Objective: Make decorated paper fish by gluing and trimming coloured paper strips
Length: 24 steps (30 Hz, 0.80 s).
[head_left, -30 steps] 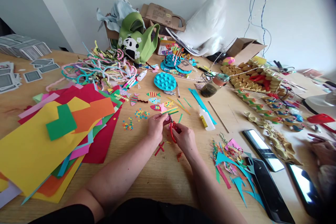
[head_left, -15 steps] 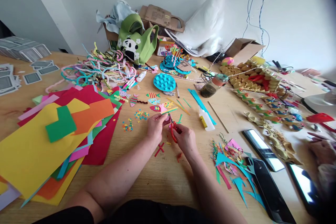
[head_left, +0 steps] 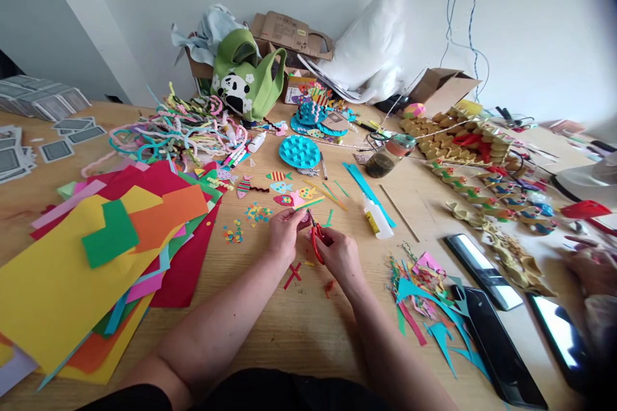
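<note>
My right hand [head_left: 340,257] is closed around a pair of red-handled scissors [head_left: 316,241], their blades pointing away from me. At the blades, my left hand [head_left: 284,231] pinches a small pink paper piece [head_left: 305,218], mostly hidden by the fingers. Just beyond the fingertips is a thin yellow-green paper strip [head_left: 309,203]; whether it touches the hand I cannot tell. Decorated paper fish [head_left: 281,187] lie a little farther off. Tiny paper dots [head_left: 234,232] are left of my left hand, and narrow red strips [head_left: 292,275] lie below the hands.
Coloured paper sheets [head_left: 53,270] are piled at left, below tangled pipe cleaners [head_left: 178,128]. A glue bottle [head_left: 377,218], paper scraps [head_left: 429,302] and phones [head_left: 501,347] lie to the right. Behind are a blue disc [head_left: 299,151] and a jar [head_left: 389,155]. Another person's hand [head_left: 590,266] shows far right.
The view has shifted slightly. Both hands keep nearly the same place, with the scissors still at the pink paper piece.
</note>
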Tool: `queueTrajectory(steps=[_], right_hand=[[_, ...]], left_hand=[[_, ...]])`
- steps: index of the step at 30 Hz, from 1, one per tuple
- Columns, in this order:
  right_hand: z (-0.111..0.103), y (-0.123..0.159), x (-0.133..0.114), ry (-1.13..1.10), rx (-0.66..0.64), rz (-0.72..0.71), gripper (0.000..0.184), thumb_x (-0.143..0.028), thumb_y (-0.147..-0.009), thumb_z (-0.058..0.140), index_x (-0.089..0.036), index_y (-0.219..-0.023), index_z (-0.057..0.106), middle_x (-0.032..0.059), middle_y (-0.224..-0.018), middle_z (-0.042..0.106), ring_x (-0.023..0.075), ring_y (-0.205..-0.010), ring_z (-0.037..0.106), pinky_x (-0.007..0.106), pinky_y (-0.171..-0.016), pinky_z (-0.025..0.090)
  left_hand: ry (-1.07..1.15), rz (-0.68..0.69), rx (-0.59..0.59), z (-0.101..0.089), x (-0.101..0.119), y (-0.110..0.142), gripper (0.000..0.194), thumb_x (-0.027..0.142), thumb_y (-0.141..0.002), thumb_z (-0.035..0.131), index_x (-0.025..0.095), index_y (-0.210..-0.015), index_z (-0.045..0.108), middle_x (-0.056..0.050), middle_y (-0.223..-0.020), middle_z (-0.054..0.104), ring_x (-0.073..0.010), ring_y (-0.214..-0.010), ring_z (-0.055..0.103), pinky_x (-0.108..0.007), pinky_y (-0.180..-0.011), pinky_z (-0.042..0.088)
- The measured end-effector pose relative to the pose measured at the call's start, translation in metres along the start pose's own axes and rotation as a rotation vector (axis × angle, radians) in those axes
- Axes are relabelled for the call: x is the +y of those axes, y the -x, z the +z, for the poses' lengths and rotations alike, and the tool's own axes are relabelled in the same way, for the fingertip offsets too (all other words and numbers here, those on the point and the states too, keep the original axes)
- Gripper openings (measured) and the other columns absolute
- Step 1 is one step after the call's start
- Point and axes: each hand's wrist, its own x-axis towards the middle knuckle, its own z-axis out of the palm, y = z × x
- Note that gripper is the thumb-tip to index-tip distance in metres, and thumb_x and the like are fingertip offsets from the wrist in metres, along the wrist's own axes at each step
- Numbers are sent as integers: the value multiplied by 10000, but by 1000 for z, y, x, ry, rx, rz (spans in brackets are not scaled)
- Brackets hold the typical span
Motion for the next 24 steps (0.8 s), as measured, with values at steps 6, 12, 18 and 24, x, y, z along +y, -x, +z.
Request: queueTrajectory(steps=[6,12,18,24], right_hand=[[-1,0,-1,3,5,-3,493,-612,-800,509,-166,-632,640,-7,-521,539,96,-473,397,219,-487,270],[-1,0,0,1,9,-19,471,-580,-819,496,-168,-705,694,8,-545,580,108,-490,437,222,-496,291],[-1,0,1,-13,2,1,432,-549,-820,521,-169,-756,717,22,-585,628,116,-506,467,226,-516,307],[-1,0,2,-16,-5,5,434,-550,-822,525,-166,-741,711,12,-565,607,108,-492,432,228,-513,289]], left_hand=[[-22,26,6,0,-1,0,193,281,-564,784,137,-621,669,-20,-612,658,-129,-586,608,-296,-678,507],[-34,2,-25,0,-2,1,239,303,-558,791,136,-703,701,-48,-699,701,-154,-642,636,-307,-707,502],[-28,-17,-25,2,-1,4,214,281,-560,784,138,-698,705,-52,-720,713,-147,-641,642,-290,-703,492],[-11,-37,-32,2,-2,3,217,269,-547,783,134,-698,706,-53,-719,714,-150,-640,643,-292,-689,492]])
